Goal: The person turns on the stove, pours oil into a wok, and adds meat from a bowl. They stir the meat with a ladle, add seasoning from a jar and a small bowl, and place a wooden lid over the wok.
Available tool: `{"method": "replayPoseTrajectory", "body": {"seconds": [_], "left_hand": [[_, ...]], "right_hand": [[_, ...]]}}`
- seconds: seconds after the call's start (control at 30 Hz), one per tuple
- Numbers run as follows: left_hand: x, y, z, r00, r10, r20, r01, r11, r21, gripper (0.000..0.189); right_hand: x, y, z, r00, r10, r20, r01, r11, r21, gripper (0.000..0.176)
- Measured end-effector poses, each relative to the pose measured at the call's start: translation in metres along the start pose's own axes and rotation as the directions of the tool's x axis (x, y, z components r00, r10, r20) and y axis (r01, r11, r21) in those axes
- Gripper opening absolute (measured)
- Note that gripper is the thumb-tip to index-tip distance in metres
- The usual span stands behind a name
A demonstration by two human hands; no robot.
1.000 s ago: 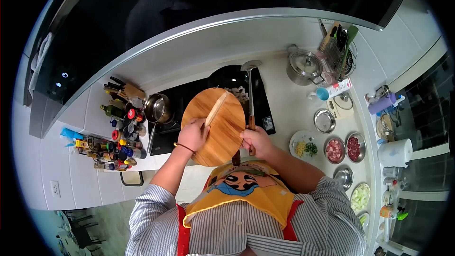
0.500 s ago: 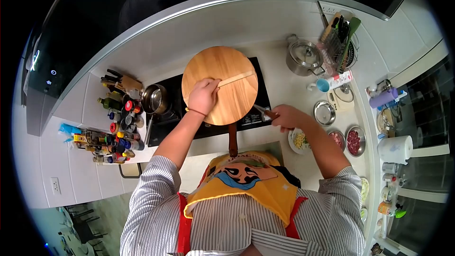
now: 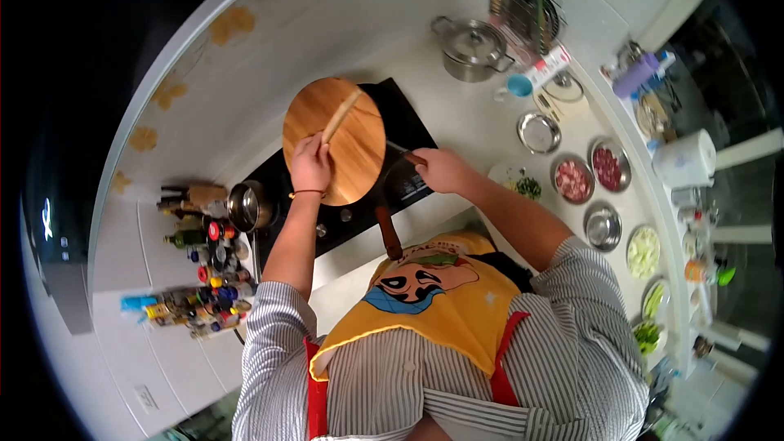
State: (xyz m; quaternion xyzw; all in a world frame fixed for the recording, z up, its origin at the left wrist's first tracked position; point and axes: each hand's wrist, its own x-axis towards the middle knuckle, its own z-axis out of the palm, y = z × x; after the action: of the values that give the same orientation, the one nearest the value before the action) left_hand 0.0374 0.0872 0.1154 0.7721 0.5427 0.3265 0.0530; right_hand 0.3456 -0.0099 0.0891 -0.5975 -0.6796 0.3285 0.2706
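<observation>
Nearest the camera, a yellow apron with a cartoon print is worn over a striped shirt, and both arms are stretched out over the counter. Just beyond the apron, a brown pan handle is seen poking back toward the body from under the wooden lid. The left hand is closed on that lid, with the fingers wrapped over the near end of the pale strip across its top. The round lid is held over the pan on the black cooktop, tipped slightly, and the pan's contents are hidden by it. The right hand is set just right of the lid, its fingers curled tight around a slim utensil handle that runs in toward the lid's edge; its working end cannot be made out. To the left, a small steel saucepan is parked at the cooktop's corner, and a cluster of seasoning bottles is crowded beside it. To the right, two steel bowls of red meat are lined up on the white counter, with a plate of chopped greens near the right wrist and an empty steel bowl beyond it. Farthest back, a lidded steel pot is stood by the wall.
</observation>
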Motion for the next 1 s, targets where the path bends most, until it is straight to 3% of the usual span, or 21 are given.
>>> {"method": "replayPoseTrajectory", "body": {"seconds": [0.03, 0.1, 0.13, 0.2, 0.27, 0.33, 0.47, 0.53, 0.63, 0.77, 0.83, 0.87, 0.93, 1.0], "left_hand": [[0.001, -0.001, -0.002, 0.999, 0.045, 0.005, -0.045, 0.999, 0.019, 0.028], [0.003, -0.002, -0.003, 0.998, 0.050, 0.028, -0.050, 0.999, 0.005, 0.028], [0.003, -0.002, -0.004, 0.999, 0.034, 0.035, -0.034, 0.999, 0.004, 0.028], [0.005, -0.003, -0.003, 0.997, 0.042, 0.058, -0.042, 0.999, 0.008, 0.028], [0.007, 0.002, -0.007, 0.999, 0.023, 0.046, -0.023, 1.000, 0.015, 0.028], [0.009, 0.005, -0.009, 0.998, 0.034, 0.061, -0.036, 0.999, 0.035, 0.028], [0.015, 0.006, -0.005, 0.999, 0.024, 0.045, -0.025, 1.000, 0.015, 0.028], [0.013, 0.007, -0.006, 0.999, 0.020, 0.048, -0.022, 0.999, 0.029, 0.029], [0.014, 0.009, -0.005, 0.998, 0.035, 0.059, -0.035, 0.999, -0.008, 0.029], [0.011, 0.011, -0.004, 0.996, 0.007, 0.088, -0.007, 1.000, 0.004, 0.029], [0.009, 0.007, -0.001, 0.995, -0.013, 0.099, 0.014, 1.000, -0.013, 0.029], [0.009, 0.000, 0.001, 0.996, -0.010, 0.089, 0.011, 1.000, -0.012, 0.030], [0.009, -0.003, 0.003, 0.997, -0.004, 0.079, 0.005, 1.000, -0.011, 0.030], [0.009, -0.001, 0.002, 0.997, 0.004, 0.077, -0.003, 1.000, -0.017, 0.030]], "right_hand": [[0.000, 0.000, -0.005, 0.999, 0.027, -0.023, -0.027, 1.000, 0.016, 0.021], [-0.005, 0.002, -0.021, 0.996, -0.065, 0.061, 0.070, 0.994, -0.084, 0.019], [-0.014, -0.011, -0.042, 0.998, -0.045, 0.051, 0.049, 0.996, -0.076, 0.019], [-0.028, -0.053, -0.098, 0.976, 0.063, 0.210, -0.001, 0.958, -0.286, 0.018], [-0.036, -0.067, -0.116, 0.977, 0.088, 0.196, -0.019, 0.945, -0.326, 0.019], [-0.037, -0.077, -0.121, 0.943, 0.168, 0.289, -0.010, 0.878, -0.478, 0.020], [-0.011, -0.039, -0.077, 0.973, 0.123, 0.194, -0.035, 0.914, -0.403, 0.019], [0.004, -0.019, -0.051, 0.991, 0.126, 0.046, -0.109, 0.957, -0.267, 0.019], [0.013, 0.001, -0.023, 0.996, 0.088, -0.002, -0.088, 0.988, -0.126, 0.021], [0.003, -0.019, -0.061, 0.990, 0.066, 0.126, -0.054, 0.993, -0.100, 0.020], [-0.013, -0.054, -0.110, 0.979, 0.071, 0.193, -0.005, 0.946, -0.325, 0.020], [-0.019, -0.067, -0.126, 0.978, 0.077, 0.192, -0.011, 0.947, -0.322, 0.020], [-0.027, -0.085, -0.145, 0.952, 0.151, 0.268, 0.005, 0.863, -0.505, 0.020], [-0.020, -0.074, -0.129, 0.959, 0.139, 0.245, 0.005, 0.862, -0.508, 0.020]]}}
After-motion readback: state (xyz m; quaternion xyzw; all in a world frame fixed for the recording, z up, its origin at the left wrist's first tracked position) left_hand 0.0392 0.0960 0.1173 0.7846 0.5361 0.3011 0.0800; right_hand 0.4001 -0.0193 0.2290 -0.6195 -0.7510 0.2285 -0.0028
